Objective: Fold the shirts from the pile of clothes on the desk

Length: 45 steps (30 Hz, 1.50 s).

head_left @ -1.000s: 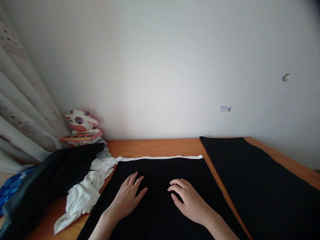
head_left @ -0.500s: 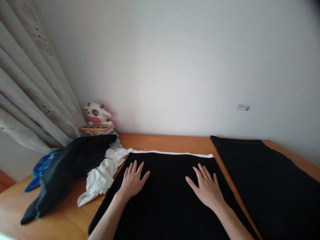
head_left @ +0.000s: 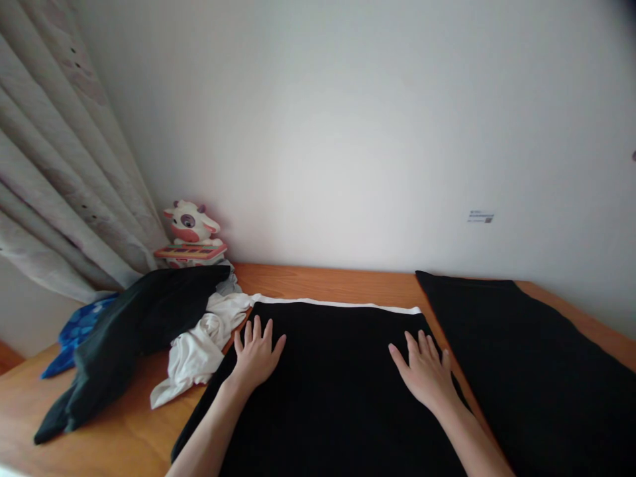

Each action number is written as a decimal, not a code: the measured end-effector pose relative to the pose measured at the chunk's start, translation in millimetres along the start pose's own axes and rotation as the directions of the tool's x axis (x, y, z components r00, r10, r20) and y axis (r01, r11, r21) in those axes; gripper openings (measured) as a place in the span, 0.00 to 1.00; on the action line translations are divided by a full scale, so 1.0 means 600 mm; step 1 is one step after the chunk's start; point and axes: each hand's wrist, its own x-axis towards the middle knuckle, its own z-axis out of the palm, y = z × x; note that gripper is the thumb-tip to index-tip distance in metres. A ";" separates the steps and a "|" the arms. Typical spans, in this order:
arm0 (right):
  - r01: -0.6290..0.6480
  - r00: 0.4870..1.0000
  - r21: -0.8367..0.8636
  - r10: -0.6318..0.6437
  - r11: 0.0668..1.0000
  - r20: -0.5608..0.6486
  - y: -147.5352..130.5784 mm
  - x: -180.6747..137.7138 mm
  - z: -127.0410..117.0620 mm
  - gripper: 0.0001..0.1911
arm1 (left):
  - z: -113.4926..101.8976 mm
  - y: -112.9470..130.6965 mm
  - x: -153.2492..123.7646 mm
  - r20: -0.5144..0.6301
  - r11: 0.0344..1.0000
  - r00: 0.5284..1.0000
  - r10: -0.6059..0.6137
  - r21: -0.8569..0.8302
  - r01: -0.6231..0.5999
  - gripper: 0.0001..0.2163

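Observation:
A black piece of clothing (head_left: 332, 391) with a white strip along its far edge lies spread flat in front of me; its near end runs out of view. On its upper left part rests my left hand (head_left: 256, 358), palm down with the fingers spread. My right hand (head_left: 424, 368) lies the same way near its right edge, fingers apart. Neither hand grips anything. Close to my left hand, a crumpled white cloth (head_left: 196, 351) touches the garment's far left corner.
A second black cloth (head_left: 536, 358) lies flat at the right. To the left are a heaped dark garment (head_left: 134, 324) and a blue patterned cloth (head_left: 82, 331). A cow toy with a keyboard (head_left: 191, 232) stands by the curtain (head_left: 64, 159), against the wall. All lie on a wooden table (head_left: 318, 275).
My hands have moved farther apart over the black garment, the left one leftward and the right one rightward toward its edges. The garment still lies flat. The view has shifted slightly.

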 end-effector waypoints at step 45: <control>0.428 0.886 0.226 -0.456 0.875 0.086 -0.057 -0.051 -0.033 0.32 | -0.032 0.029 -0.031 0.075 0.886 0.894 0.443 -0.189 -0.423 0.30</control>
